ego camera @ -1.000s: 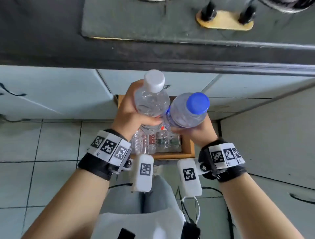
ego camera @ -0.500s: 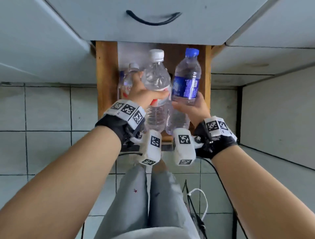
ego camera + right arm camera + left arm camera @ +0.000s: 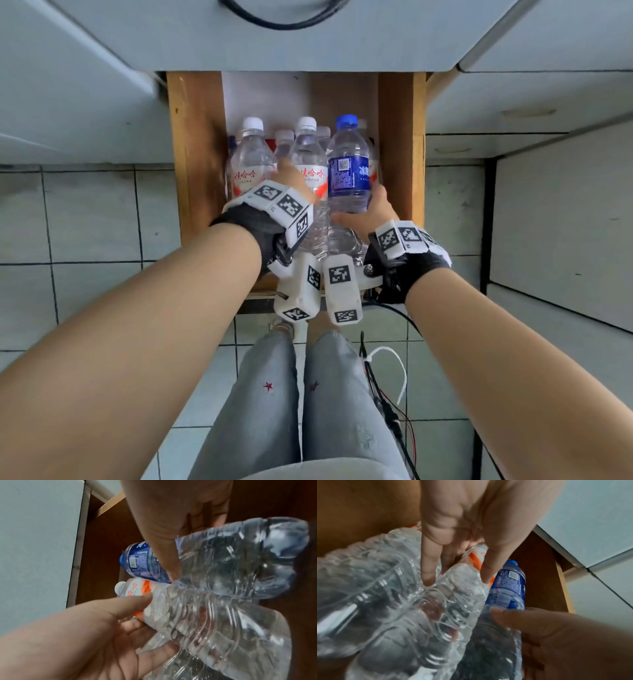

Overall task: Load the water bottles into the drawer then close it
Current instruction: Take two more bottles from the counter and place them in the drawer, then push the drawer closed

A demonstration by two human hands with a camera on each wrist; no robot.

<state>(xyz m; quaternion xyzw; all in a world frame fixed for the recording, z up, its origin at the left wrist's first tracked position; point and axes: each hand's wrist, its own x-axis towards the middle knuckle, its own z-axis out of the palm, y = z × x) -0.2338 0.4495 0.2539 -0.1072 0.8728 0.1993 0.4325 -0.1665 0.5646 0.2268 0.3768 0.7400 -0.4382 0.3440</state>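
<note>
A white-capped bottle (image 3: 308, 178) is gripped by the left hand (image 3: 291, 181), a blue-labelled bottle (image 3: 349, 171) by the right hand (image 3: 366, 216), inside the open wooden drawer (image 3: 195, 154).

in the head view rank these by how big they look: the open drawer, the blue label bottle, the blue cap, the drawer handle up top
1. drawer
2. blue-label bottle, held by the right hand
3. drawer handle, cut off by the frame edge, so its rank is unsure
4. blue cap
</note>
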